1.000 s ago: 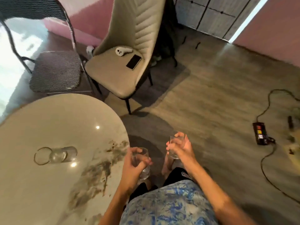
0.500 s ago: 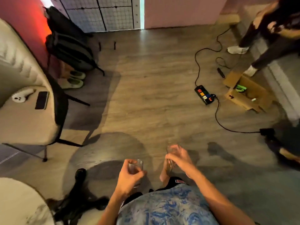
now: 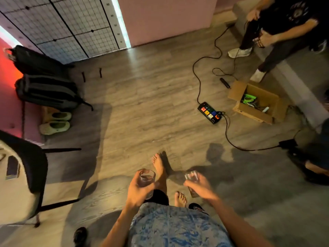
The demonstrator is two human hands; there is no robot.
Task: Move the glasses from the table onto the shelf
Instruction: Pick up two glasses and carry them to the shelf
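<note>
My left hand (image 3: 138, 190) is wrapped around a clear drinking glass (image 3: 146, 177), held upright at waist height. My right hand (image 3: 201, 188) grips a second clear glass (image 3: 191, 176) from the side, a little to the right of the first. Both glasses hang over the wooden floor, above my bare feet. Neither the table nor any shelf is in view.
A beige chair (image 3: 19, 189) stands at the left edge. Backpacks (image 3: 44, 90) and pale shoes (image 3: 55, 122) lie by the left wall. A power strip (image 3: 210, 112) with trailing cables and an open cardboard box (image 3: 256, 102) sit on the floor to the right, near a seated person (image 3: 277, 27).
The view has swung away from the round table to the open floor. Both hands still carry their glasses and have spread slightly apart; one foot has stepped forward.
</note>
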